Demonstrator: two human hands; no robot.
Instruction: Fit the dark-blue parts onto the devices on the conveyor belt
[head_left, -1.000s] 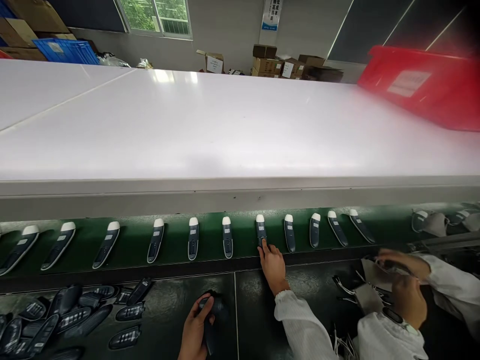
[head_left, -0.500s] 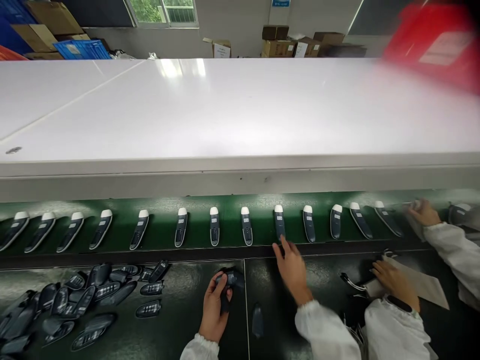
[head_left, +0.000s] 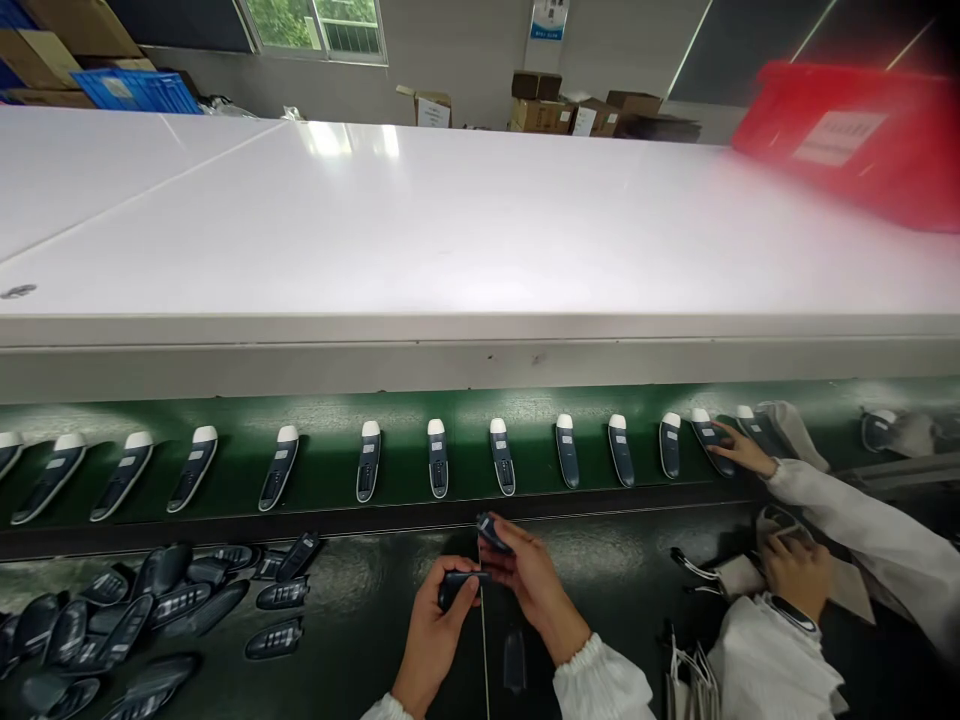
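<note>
My left hand (head_left: 437,625) is closed round a dark handset shell (head_left: 456,588), held between thumb and fingers above the dark table. Beside it, my right hand (head_left: 538,582) grips another dark handset piece (head_left: 495,533), tilted and partly hidden by the fingers. The two pieces are close together; whether they touch I cannot tell. On the table just below my right hand lies a single dark shell (head_left: 514,660). To the left is a heap of dark keypad shells (head_left: 180,602). White-tipped handsets (head_left: 502,458) stand in a row on the green belt beyond my hands.
A co-worker's hand (head_left: 742,450) touches a handset on the belt at right; the other (head_left: 795,575) rests on beige pouches (head_left: 847,585). White cords (head_left: 697,568) lie nearby. A white shelf (head_left: 465,230) overhangs the belt, carrying a red bin (head_left: 847,140).
My right hand has drawn back from the belt's edge to beside my left and now holds a dark piece. The co-worker's upper hand has moved left onto a handset. The view has shifted slightly.
</note>
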